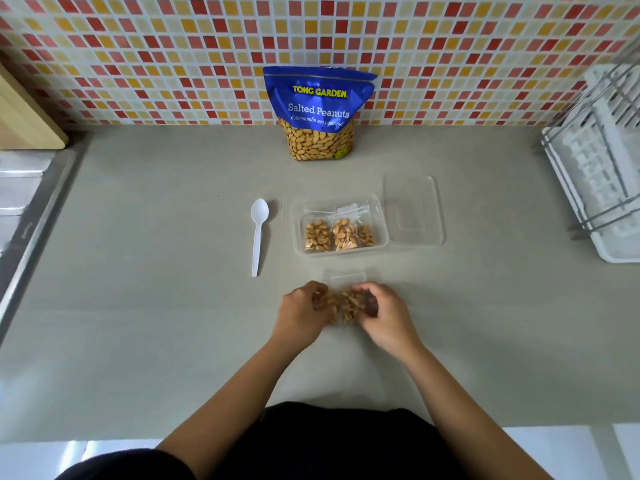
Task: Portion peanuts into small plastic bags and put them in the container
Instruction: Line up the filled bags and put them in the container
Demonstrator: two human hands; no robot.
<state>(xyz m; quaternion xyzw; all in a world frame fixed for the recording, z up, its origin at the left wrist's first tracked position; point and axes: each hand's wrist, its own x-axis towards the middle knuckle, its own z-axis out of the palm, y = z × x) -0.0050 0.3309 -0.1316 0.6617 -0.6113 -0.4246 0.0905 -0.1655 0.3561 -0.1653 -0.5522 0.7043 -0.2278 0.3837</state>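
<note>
A small clear plastic bag of peanuts (343,304) lies on the grey counter in front of me. My left hand (302,313) grips its left side and my right hand (385,315) grips its right side, fingers curled over it. The bag's empty top flap (346,276) sticks out beyond my fingers. Behind it stands a clear plastic container (298,233) holding three filled small bags (339,234). Against the tiled wall stands the blue Salted Peanuts pouch (319,112).
A white plastic spoon (258,233) lies left of the container. The clear lid (412,210) rests at its right. A white dish rack (602,168) fills the right edge, a steel sink rim (24,233) the left, a wooden board (24,116) the far left.
</note>
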